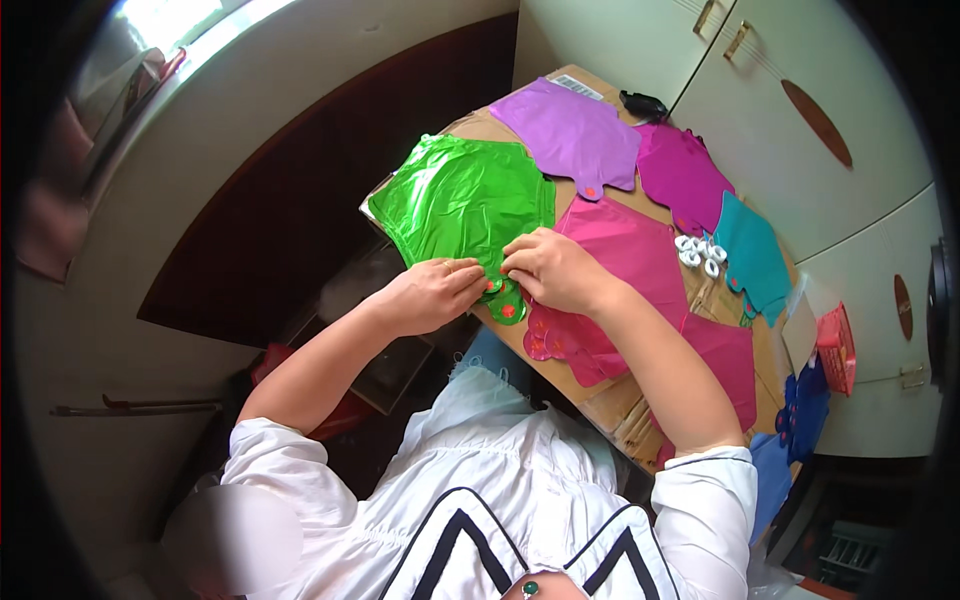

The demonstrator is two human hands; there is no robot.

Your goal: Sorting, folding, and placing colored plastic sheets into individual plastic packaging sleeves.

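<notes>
A shiny green foil balloon, flat and uninflated, lies at the left end of a cardboard-topped surface. My left hand pinches its near edge with closed fingers, beside the rounded tab marked with red dots. Just to the right, my right hand also has its fingers pressed together at this edge; the fingertips partly hide what they grip. Pink foil balloons lie flat under and beside my right forearm, their tabs overlapping near the front edge.
Beyond are flat balloons in lilac, magenta and teal. Several small white rings sit by the teal one. Blue balloons and a red basket stand at the right, near pale cabinets. A black object lies at the back.
</notes>
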